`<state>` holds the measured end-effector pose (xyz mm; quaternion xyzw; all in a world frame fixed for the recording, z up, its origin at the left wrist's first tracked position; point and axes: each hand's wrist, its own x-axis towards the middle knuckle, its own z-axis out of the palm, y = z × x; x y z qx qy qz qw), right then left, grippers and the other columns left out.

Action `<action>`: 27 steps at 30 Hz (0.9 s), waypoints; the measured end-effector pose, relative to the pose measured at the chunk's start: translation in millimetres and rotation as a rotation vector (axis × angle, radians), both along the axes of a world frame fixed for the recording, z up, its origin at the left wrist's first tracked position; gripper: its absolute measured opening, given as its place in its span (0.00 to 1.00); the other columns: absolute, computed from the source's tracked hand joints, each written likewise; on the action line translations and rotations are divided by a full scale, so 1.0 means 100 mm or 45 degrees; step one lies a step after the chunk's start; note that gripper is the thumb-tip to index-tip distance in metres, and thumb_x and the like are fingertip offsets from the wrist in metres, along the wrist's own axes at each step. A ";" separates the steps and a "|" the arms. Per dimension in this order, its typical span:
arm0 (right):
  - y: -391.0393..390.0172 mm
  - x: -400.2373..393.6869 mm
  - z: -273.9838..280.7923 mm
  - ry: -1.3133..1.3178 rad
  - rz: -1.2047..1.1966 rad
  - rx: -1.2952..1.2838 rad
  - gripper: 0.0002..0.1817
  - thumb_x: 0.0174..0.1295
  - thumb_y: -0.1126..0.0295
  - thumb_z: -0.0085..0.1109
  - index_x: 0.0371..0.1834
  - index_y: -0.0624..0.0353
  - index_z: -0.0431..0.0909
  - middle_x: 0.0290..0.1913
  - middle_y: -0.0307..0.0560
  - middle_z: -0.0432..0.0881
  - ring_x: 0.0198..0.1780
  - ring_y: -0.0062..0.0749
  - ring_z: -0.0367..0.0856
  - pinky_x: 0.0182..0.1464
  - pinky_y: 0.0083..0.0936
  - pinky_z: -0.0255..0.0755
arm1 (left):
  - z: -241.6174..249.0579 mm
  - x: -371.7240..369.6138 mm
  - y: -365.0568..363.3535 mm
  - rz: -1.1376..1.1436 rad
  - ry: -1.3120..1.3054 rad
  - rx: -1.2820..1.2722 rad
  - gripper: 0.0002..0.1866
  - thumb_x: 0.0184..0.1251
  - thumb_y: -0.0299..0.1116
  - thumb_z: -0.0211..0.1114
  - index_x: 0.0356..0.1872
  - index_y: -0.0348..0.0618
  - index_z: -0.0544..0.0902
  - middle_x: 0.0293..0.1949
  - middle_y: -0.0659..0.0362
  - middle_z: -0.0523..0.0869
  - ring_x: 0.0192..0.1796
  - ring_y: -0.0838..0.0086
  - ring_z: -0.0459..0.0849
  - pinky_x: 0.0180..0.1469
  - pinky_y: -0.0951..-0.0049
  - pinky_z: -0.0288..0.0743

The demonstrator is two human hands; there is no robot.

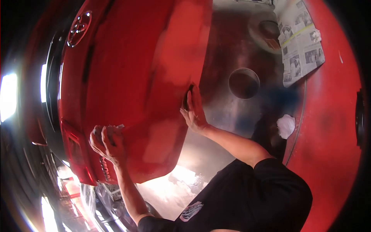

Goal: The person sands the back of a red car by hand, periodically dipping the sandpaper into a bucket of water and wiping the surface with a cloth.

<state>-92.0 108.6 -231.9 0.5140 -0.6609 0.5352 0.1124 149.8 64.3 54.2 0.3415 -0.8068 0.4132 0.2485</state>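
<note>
A red car tailgate (127, 69) fills the left and middle of the head view, with paler matte patches along its near edge. My left hand (106, 143) is closed over the panel beside the chrome lettering (104, 169), fingers bent round a crumpled greyish cloth or paper whose edge shows. On the tailgate's right-hand edge, my right hand (196, 112) presses with bent fingers on a dark flat pad (185, 101); most of the pad is hidden under the fingers. Whitish dust marks my left fingers.
A chrome emblem (80, 29) and a red tail light (74, 149) sit at the left. Newspaper (303, 58) lies on a red panel (328, 116) to the right, near a white crumpled wad (286, 126). A round ring (244, 83) is on the grey floor.
</note>
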 end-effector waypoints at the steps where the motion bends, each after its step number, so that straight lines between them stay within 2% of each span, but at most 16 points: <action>1: -0.07 -0.11 0.01 -0.191 0.152 -0.054 0.39 0.80 0.58 0.57 0.89 0.52 0.54 0.84 0.37 0.68 0.82 0.34 0.69 0.71 0.37 0.77 | 0.00 0.04 -0.05 -0.011 -0.019 0.001 0.21 0.72 0.36 0.70 0.65 0.50 0.86 0.73 0.42 0.75 0.73 0.42 0.75 0.72 0.39 0.71; 2: -0.30 -0.35 -0.01 -0.186 0.096 -0.058 0.39 0.80 0.58 0.57 0.89 0.53 0.53 0.84 0.38 0.67 0.82 0.35 0.68 0.71 0.38 0.76 | -0.02 0.09 -0.08 -0.008 -0.035 0.008 0.21 0.72 0.36 0.70 0.65 0.51 0.86 0.74 0.42 0.74 0.73 0.41 0.75 0.72 0.39 0.71; 6: -1.75 -1.99 -0.20 0.381 -0.518 0.298 0.41 0.79 0.59 0.58 0.90 0.54 0.51 0.85 0.43 0.64 0.83 0.40 0.65 0.73 0.41 0.72 | -0.05 0.08 -0.03 0.013 -0.031 0.032 0.23 0.72 0.34 0.68 0.68 0.51 0.84 0.74 0.43 0.74 0.74 0.43 0.74 0.73 0.39 0.69; 7: -1.82 -2.06 -0.15 0.384 -0.544 0.316 0.41 0.79 0.60 0.58 0.90 0.54 0.50 0.85 0.44 0.63 0.83 0.42 0.64 0.74 0.42 0.71 | -0.06 0.09 -0.06 0.012 -0.013 0.012 0.22 0.72 0.36 0.69 0.66 0.51 0.85 0.73 0.43 0.75 0.73 0.43 0.75 0.73 0.39 0.70; 9: -1.52 -1.57 -0.13 0.181 -0.428 0.227 0.42 0.79 0.60 0.59 0.90 0.55 0.49 0.86 0.46 0.62 0.84 0.44 0.62 0.75 0.43 0.69 | -0.05 0.09 -0.04 0.017 0.018 -0.001 0.20 0.73 0.37 0.70 0.64 0.51 0.86 0.72 0.43 0.76 0.73 0.42 0.76 0.72 0.39 0.70; 11: -0.70 -0.66 -0.06 -0.165 -0.091 0.056 0.43 0.78 0.61 0.60 0.90 0.56 0.48 0.86 0.49 0.60 0.84 0.47 0.61 0.76 0.45 0.67 | -0.05 0.00 -0.01 0.029 0.028 -0.009 0.20 0.73 0.37 0.70 0.64 0.51 0.86 0.72 0.42 0.77 0.72 0.43 0.76 0.72 0.39 0.70; 13: 0.00 0.01 -0.06 -0.324 0.218 -0.013 0.44 0.78 0.61 0.60 0.90 0.56 0.46 0.86 0.51 0.59 0.85 0.49 0.59 0.78 0.47 0.65 | -0.11 0.09 -0.05 0.015 0.033 -0.008 0.21 0.72 0.37 0.72 0.64 0.50 0.86 0.72 0.42 0.77 0.72 0.43 0.76 0.72 0.39 0.70; 15: -0.09 -0.18 -0.09 -0.289 0.199 -0.029 0.45 0.78 0.62 0.61 0.90 0.57 0.45 0.87 0.54 0.57 0.86 0.52 0.58 0.79 0.48 0.63 | -0.05 0.09 -0.09 -0.007 0.010 -0.013 0.21 0.71 0.37 0.73 0.64 0.50 0.87 0.72 0.42 0.77 0.72 0.43 0.76 0.72 0.39 0.70; 16: -0.41 -0.53 -0.11 -0.202 0.088 -0.006 0.45 0.78 0.62 0.61 0.90 0.57 0.44 0.87 0.55 0.56 0.86 0.53 0.57 0.79 0.49 0.62 | -0.05 0.04 -0.05 -0.004 0.017 -0.011 0.21 0.70 0.37 0.73 0.63 0.50 0.87 0.72 0.42 0.77 0.72 0.43 0.76 0.72 0.39 0.70; 18: -1.21 -1.41 -0.21 0.182 -0.258 0.166 0.46 0.77 0.63 0.61 0.90 0.58 0.43 0.87 0.58 0.54 0.86 0.55 0.55 0.80 0.50 0.61 | -0.07 0.01 -0.04 0.007 0.021 -0.009 0.21 0.69 0.37 0.74 0.63 0.50 0.87 0.71 0.42 0.77 0.72 0.43 0.76 0.72 0.40 0.70; 20: -1.74 -1.93 -0.30 0.369 -0.465 0.316 0.47 0.77 0.63 0.62 0.90 0.59 0.42 0.88 0.60 0.53 0.87 0.58 0.54 0.82 0.52 0.59 | -0.08 0.04 -0.03 0.034 -0.015 -0.012 0.22 0.74 0.34 0.68 0.67 0.50 0.85 0.74 0.41 0.73 0.73 0.42 0.75 0.72 0.39 0.70; 21: -1.73 -1.86 -0.27 0.333 -0.464 0.311 0.48 0.77 0.64 0.62 0.90 0.59 0.41 0.88 0.61 0.52 0.87 0.59 0.53 0.82 0.53 0.58 | -0.07 0.04 -0.04 0.042 -0.021 -0.012 0.22 0.74 0.34 0.68 0.67 0.50 0.85 0.74 0.41 0.73 0.73 0.42 0.75 0.72 0.39 0.70; 23: -1.20 -1.10 -0.19 0.068 -0.290 0.182 0.49 0.76 0.64 0.63 0.91 0.60 0.40 0.88 0.64 0.50 0.88 0.62 0.51 0.83 0.54 0.56 | -0.06 0.03 -0.04 0.003 -0.012 -0.013 0.21 0.74 0.35 0.68 0.66 0.50 0.85 0.74 0.42 0.74 0.72 0.43 0.76 0.72 0.39 0.70; 25: -0.36 -0.16 -0.08 -0.270 0.071 0.042 0.50 0.76 0.65 0.63 0.91 0.60 0.39 0.89 0.66 0.49 0.88 0.64 0.50 0.85 0.56 0.54 | -0.06 0.07 -0.03 0.031 -0.004 -0.010 0.22 0.72 0.36 0.72 0.65 0.50 0.86 0.73 0.42 0.74 0.72 0.43 0.76 0.72 0.40 0.71; 27: 0.33 0.46 -0.05 -0.416 0.411 -0.061 0.51 0.76 0.65 0.64 0.91 0.61 0.38 0.89 0.69 0.47 0.89 0.67 0.48 0.86 0.57 0.52 | -0.06 0.11 -0.05 0.029 -0.009 -0.005 0.23 0.70 0.37 0.75 0.65 0.51 0.87 0.73 0.43 0.75 0.72 0.43 0.76 0.72 0.40 0.71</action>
